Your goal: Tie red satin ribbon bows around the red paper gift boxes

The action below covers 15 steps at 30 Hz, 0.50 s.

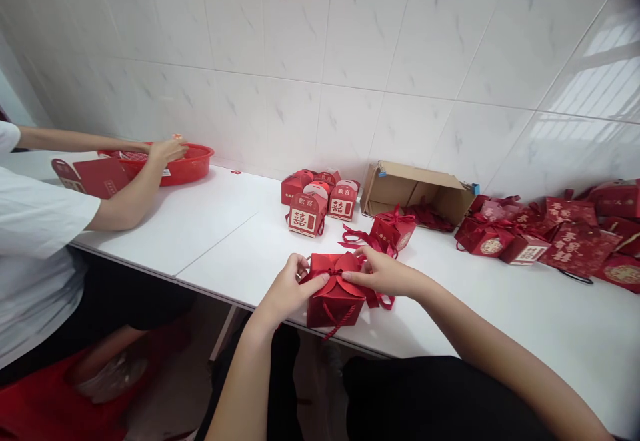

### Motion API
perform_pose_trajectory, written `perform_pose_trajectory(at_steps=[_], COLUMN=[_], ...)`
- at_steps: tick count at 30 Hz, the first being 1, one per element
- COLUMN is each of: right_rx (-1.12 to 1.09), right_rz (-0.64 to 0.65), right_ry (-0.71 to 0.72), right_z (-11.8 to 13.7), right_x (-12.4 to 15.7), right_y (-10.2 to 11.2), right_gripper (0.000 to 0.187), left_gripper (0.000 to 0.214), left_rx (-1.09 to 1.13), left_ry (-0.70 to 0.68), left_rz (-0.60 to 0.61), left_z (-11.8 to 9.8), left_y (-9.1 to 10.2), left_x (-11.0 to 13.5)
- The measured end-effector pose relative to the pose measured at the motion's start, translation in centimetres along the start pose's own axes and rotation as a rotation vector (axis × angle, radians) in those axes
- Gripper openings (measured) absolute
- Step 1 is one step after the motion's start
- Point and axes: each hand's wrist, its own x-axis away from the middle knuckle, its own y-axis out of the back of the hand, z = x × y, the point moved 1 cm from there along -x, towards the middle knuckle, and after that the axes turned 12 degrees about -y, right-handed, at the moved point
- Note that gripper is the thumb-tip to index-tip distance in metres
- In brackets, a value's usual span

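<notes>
A small red gift box (334, 301) with curved top flaps and a red ribbon stands near the front edge of the white table (500, 307). My left hand (290, 287) grips its left side, thumb pressing on a top flap. My right hand (383, 271) rests on the right top flap, fingers closed on the ribbon there. A red cord hangs down the box's front. Another red ribboned box (393, 231) sits just behind it.
Several closed red boxes (315, 204) stand mid-table before an open cardboard carton (415, 191). A pile of red boxes and bags (560, 234) lies at right. At left, another person in a white shirt reaches into a red basket (193, 161) beside a flat red box (93, 177).
</notes>
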Motion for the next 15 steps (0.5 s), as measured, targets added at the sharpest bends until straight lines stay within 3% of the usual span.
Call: perform_pose_trajectory(at_steps=[4,9,15], right_rx=[-0.059,-0.123,-0.445], right_rz=[-0.007,0.183,0.323], right_ry=[-0.036,0.023,0.122], right_z=[-0.31,-0.32,-0.02], right_x=[-0.49,-0.69,-0.73], right_y=[0.14,0.22,-0.36], right_gripper=[0.053,0.048,0.045], left_gripper=[0.037,0.035,0.036], left_rx=[-0.033,0.009,0.034], left_ry=[-0.008,-0.024,-0.036], left_rz=[0.049,0.064,0.062], left_z=[-0.39,-0.87,-0.7], left_y=[0.16,0.42,0.69], left_x=[0.06,0.15,0.18])
